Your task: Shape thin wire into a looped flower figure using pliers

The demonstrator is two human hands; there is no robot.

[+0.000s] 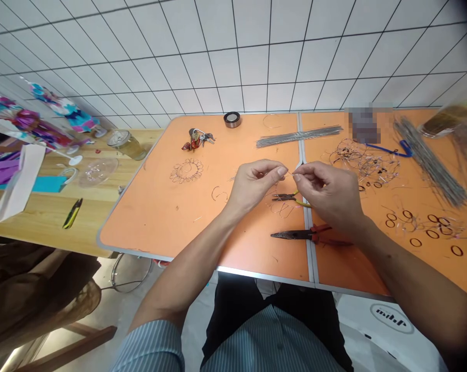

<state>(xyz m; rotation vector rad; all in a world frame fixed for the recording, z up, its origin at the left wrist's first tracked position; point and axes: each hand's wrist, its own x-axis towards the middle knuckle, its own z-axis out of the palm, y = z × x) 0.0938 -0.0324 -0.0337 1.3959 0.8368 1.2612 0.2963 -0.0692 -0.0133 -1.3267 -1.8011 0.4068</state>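
Observation:
Over the middle of the orange table, my left hand (pixel 257 185) and my right hand (pixel 328 191) face each other, fingertips nearly meeting. Both pinch a thin piece of wire (pixel 290 174), of which only a sliver shows between them. Small pliers with yellow handles (pixel 283 197) lie on the table just below the fingertips, beside loose thin wire loops (pixel 283 208). Nearer to me, long-nose pliers with red handles (pixel 295 234) lie partly hidden under my right wrist. A flower-shaped wire ring (pixel 187 171) rests to the left of my left hand.
Behind my hands lie a bundle of straight wires (pixel 299 136), a tape roll (pixel 232 120) and keys (pixel 198 139). Tangled wire (pixel 367 160), dark rings (pixel 415 242) and a thicker wire bundle (pixel 435 163) spread at the right. A cutter knife (pixel 73 213) lies on the wooden table (pixel 90 227).

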